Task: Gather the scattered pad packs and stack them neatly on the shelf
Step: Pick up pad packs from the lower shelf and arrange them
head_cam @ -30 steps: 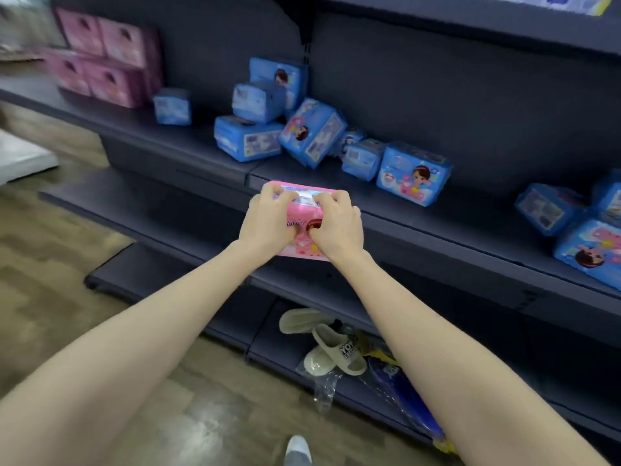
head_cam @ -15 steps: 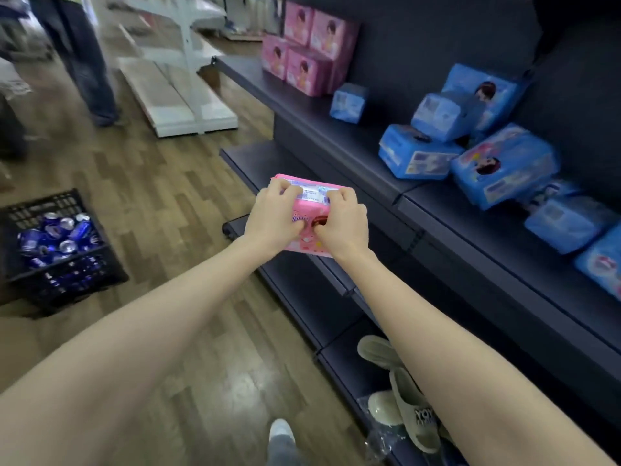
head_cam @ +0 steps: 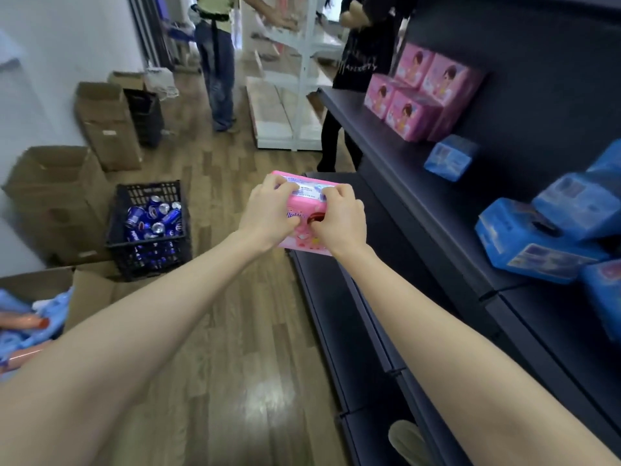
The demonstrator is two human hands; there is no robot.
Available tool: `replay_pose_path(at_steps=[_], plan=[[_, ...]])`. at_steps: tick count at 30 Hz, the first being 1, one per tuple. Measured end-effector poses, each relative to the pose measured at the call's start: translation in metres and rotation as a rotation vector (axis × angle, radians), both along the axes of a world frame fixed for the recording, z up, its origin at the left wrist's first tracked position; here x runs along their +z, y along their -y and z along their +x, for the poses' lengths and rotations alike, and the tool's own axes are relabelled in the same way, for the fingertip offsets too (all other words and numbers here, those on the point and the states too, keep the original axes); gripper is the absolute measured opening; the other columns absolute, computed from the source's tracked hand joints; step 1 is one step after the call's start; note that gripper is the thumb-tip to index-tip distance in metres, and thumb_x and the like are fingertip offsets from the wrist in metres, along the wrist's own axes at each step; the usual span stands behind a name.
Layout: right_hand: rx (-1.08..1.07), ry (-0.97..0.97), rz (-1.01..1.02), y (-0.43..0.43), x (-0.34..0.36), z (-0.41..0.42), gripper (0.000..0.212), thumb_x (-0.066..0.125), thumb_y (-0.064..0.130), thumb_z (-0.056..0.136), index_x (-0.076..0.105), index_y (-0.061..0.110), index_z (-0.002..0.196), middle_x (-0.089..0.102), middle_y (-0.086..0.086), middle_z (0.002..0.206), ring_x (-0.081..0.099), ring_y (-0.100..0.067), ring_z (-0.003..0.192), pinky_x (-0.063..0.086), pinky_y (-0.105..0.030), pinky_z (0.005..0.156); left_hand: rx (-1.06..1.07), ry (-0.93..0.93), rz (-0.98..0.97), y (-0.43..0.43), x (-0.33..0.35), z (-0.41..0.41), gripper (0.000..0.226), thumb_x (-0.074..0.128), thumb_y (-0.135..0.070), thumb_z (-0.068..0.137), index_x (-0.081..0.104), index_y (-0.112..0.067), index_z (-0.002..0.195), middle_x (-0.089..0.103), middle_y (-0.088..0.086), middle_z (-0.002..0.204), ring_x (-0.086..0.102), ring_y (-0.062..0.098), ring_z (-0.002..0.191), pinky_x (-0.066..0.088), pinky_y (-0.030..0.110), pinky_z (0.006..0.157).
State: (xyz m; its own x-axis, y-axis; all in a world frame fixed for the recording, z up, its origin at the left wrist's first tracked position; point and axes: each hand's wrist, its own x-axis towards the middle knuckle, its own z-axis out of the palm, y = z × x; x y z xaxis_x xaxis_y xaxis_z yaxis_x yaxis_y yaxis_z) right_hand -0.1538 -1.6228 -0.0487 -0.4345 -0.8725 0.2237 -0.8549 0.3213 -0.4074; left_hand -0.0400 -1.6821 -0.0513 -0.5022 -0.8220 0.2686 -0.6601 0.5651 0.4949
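Pink pad pack [head_cam: 304, 238]: held in the air in front of the dark shelf [head_cam: 403, 169], over its lower tier and the edge of the floor; printed label side up, tilted slightly.
Left hand [head_cam: 268, 213]: grips the pack's left end, fingers curled over the top edge, thumb on the near face.
Right hand [head_cam: 342, 220]: grips the right end the same way, thumb pressed on the near face.
Stacked pink packs [head_cam: 413, 109]: on the shelf's far end, two layers, against the back panel.
Lone blue pack [head_cam: 450, 158]: just beside the pink stack, nearer the camera.
Blue packs [head_cam: 534, 243]: loose heap on the shelf at right, tilted, overlapping.
Black crate [head_cam: 148, 260]: on the wood floor [head_cam: 235, 331] at left, holding blue cans [head_cam: 154, 216].
Cardboard boxes [head_cam: 57, 196]: along the left wall, open.
Background: two people standing by a white rack [head_cam: 285, 95].
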Motion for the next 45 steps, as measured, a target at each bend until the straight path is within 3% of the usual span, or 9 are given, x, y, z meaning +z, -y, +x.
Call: replay_pose_path(at_steps=[19,33,45], plan=[[0.096,0.017,0.042,0.137,-0.018,-0.017,0.04,0.062,0.018,0.083,0.051,0.008,0.12,0.043,-0.008,0.129,0.045,-0.032,0.11,0.047,-0.041,0.087,0.116,0.012,0.049,0.118,-0.013,-0.008,0.057,0.07,-0.021,0.079,0.05,-0.011,0.131,0.043,0.005,0.131,0.047,0.028,0.116,0.037,0.031,0.094],[-0.095,0.027,0.02,0.279,-0.002,-0.027,0.038,0.061,0.017,0.083,0.051,0.01,0.118,0.042,-0.006,0.127,0.044,-0.031,0.107,0.05,-0.039,0.079,-0.075,0.007,0.023,0.285,0.003,-0.03,0.058,0.07,-0.023,0.079,0.05,-0.012,0.132,0.043,0.005,0.131,0.046,0.027,0.118,0.037,0.032,0.095],[-0.218,0.033,0.009,0.322,0.004,-0.058,0.038,0.058,0.015,0.084,0.051,0.01,0.121,0.042,-0.005,0.129,0.043,-0.031,0.105,0.04,-0.032,0.072,-0.19,-0.033,0.025,0.344,0.004,-0.072,0.055,0.07,-0.02,0.078,0.053,-0.012,0.129,0.044,0.006,0.13,0.047,0.027,0.118,0.036,0.034,0.097]])
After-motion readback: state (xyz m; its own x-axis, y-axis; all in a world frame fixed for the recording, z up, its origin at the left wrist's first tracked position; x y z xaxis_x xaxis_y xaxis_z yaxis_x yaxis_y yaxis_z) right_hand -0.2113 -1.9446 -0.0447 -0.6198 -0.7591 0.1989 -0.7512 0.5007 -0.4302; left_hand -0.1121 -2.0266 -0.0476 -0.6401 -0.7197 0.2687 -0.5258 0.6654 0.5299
